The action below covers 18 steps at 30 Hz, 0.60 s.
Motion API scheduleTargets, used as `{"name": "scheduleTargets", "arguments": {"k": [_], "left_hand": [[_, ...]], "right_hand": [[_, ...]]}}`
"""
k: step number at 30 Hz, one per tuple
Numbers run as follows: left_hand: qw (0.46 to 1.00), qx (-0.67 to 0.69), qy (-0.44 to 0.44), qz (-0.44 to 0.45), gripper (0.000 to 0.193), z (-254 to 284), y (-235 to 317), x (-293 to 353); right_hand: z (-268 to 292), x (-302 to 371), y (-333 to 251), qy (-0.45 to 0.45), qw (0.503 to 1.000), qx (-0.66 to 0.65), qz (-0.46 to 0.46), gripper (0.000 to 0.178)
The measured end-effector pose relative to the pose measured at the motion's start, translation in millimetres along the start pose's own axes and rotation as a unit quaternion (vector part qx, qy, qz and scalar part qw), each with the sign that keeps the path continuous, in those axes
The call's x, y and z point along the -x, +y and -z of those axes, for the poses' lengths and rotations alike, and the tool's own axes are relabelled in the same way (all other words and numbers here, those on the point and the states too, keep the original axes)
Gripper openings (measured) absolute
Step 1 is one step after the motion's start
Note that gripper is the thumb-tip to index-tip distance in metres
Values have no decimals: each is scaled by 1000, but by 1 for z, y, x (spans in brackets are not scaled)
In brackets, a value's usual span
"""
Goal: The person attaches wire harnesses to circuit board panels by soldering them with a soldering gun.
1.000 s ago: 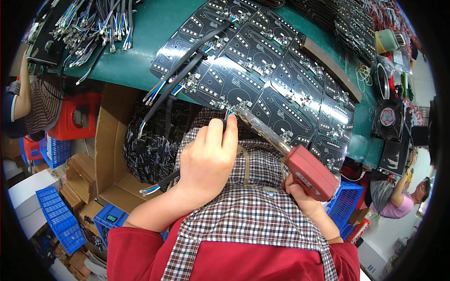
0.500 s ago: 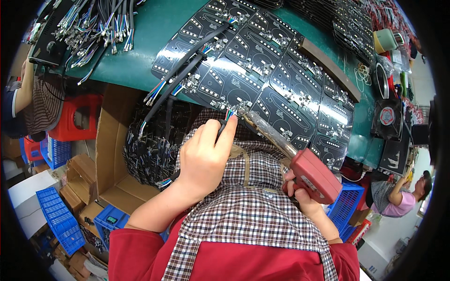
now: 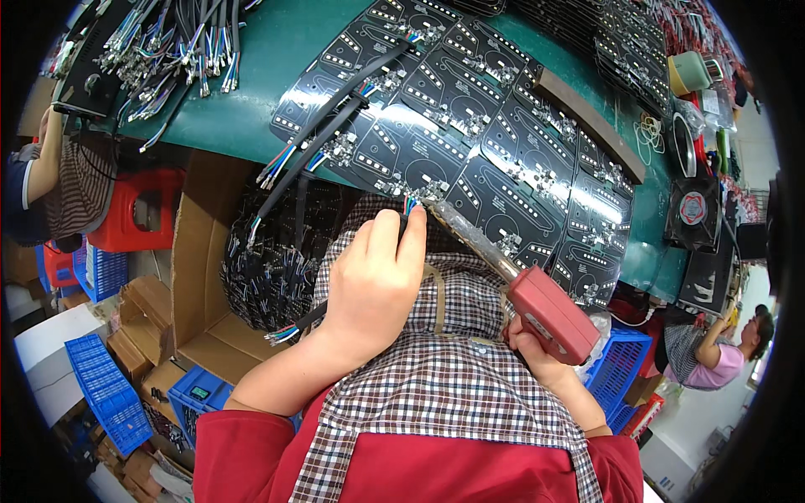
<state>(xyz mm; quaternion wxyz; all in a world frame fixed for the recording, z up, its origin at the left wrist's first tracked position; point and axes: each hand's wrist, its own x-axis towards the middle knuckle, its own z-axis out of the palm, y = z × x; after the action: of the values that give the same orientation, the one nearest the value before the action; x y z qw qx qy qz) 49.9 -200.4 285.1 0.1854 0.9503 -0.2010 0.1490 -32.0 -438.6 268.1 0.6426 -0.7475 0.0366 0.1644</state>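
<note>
My left hand [image 3: 376, 277] pinches a black cable [image 3: 312, 316]. Its thin coloured wire ends [image 3: 410, 204] touch or nearly touch the near edge of a panel of black circuit boards [image 3: 423, 151]. In my right hand [image 3: 537, 350] is a red soldering gun [image 3: 553, 314], its long metal barrel slanting up to the left. The tip meets the board edge right beside the wire ends; whether it touches them is too small to tell. Two black cables [image 3: 317, 134] lie across the left boards, joined to them at one end, with loose coloured wires at the other.
A dark bar [image 3: 589, 126] lies across the boards. Bundled cables [image 3: 189, 42] sit at the back left, stacked boards [image 3: 633, 50] at the back right, near a small fan [image 3: 694, 208]. A cardboard box [image 3: 197, 277] with finished-looking cabled boards stands below the green table [image 3: 251, 109]. Other people work at both sides.
The soldering gun has shifted slightly left and down, its tip closer to the wires. My left hand has moved a little to the right with the cable.
</note>
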Motion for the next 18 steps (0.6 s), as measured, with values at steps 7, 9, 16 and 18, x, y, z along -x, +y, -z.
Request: {"name": "scheduleTargets", "arguments": {"k": [7,9,16,18], "left_hand": [[999,-16,-32,6,37,6,-3,-4],[998,-21,-50,18,38,15,-2,1],[985,73,-145,61,32,48,-23,-18],[984,98,-113,96,23,62,-53,-46]], "right_hand": [[12,9,-28,-10,998,-62,-6,58],[18,22,-55,54,988,-137,48,60],[44,-3,-80,167,978,-54,115,63],[51,-11,-77,160,978,-62,123,61]]}}
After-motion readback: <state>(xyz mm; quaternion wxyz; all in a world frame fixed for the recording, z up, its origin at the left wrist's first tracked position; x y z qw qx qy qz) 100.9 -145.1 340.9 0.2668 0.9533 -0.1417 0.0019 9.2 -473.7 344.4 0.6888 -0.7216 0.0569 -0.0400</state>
